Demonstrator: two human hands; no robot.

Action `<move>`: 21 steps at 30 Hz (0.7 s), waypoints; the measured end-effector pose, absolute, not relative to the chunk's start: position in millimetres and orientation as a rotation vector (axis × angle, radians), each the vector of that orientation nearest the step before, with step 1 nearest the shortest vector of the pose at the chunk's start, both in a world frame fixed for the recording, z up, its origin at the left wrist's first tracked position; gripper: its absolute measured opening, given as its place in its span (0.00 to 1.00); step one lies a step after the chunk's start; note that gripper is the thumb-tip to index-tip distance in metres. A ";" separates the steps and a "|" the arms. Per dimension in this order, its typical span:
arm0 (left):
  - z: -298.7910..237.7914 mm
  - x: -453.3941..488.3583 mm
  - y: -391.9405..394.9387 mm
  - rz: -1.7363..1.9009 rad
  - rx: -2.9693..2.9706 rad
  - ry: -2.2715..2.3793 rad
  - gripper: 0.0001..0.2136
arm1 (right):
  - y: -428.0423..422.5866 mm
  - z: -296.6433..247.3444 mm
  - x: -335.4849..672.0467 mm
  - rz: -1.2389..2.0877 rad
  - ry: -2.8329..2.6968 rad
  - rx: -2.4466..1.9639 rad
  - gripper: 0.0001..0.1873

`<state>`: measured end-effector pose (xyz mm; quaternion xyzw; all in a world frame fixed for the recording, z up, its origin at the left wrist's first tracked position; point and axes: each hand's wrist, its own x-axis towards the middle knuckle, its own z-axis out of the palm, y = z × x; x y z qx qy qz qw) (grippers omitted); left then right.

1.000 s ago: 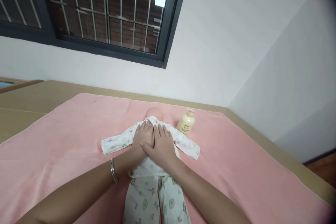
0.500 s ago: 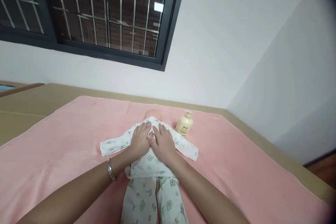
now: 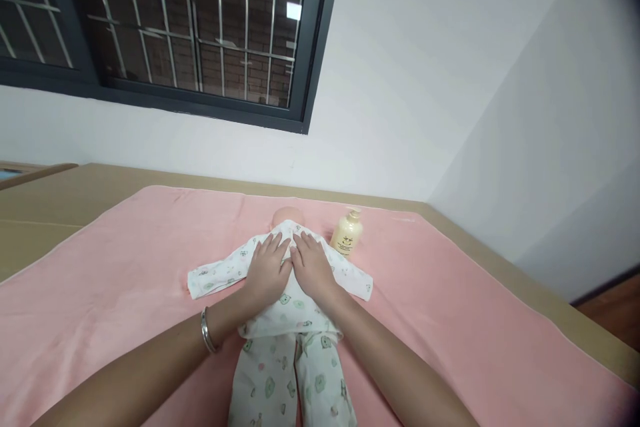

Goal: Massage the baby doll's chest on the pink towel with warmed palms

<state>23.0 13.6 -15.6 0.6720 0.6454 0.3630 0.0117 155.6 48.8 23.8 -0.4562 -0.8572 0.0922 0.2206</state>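
A baby doll (image 3: 287,216) lies on a pink blanket, the top of its head showing at the far end. It wears a white patterned top (image 3: 295,310) with the sleeves spread to both sides, and matching trousers (image 3: 270,380). My left hand (image 3: 269,270) rests flat on the left of the chest, fingers stretched out. Beside it my right hand (image 3: 313,270) lies flat on the right of the chest, its thumb near the left hand. Both hands are open and hold nothing. Much of the chest is hidden under them.
A pale yellow pump bottle (image 3: 347,233) stands on the pink blanket (image 3: 425,320), just past the doll's right-hand sleeve. The blanket covers a tan surface (image 3: 45,213) against a white wall (image 3: 380,113). A dark-framed window (image 3: 200,27) with metal bars is at upper left.
My hands have drawn slightly apart, the right thumb coming off the left hand. The whole view has shifted a little. Doll and bottle stay in place on the blanket.
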 end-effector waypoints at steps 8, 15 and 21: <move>-12.1 10.6 25.3 1.114 2.069 1.983 0.23 | 42.3 31.0 158.9 0.288 -2.477 -1.241 0.28; -20.4 17.5 19.0 1.255 2.035 1.966 0.21 | 66.3 30.5 164.8 0.408 -2.455 -1.195 0.29; -30.3 13.6 18.3 1.493 1.921 1.900 0.23 | 43.1 29.9 155.3 0.201 -2.318 -1.114 0.30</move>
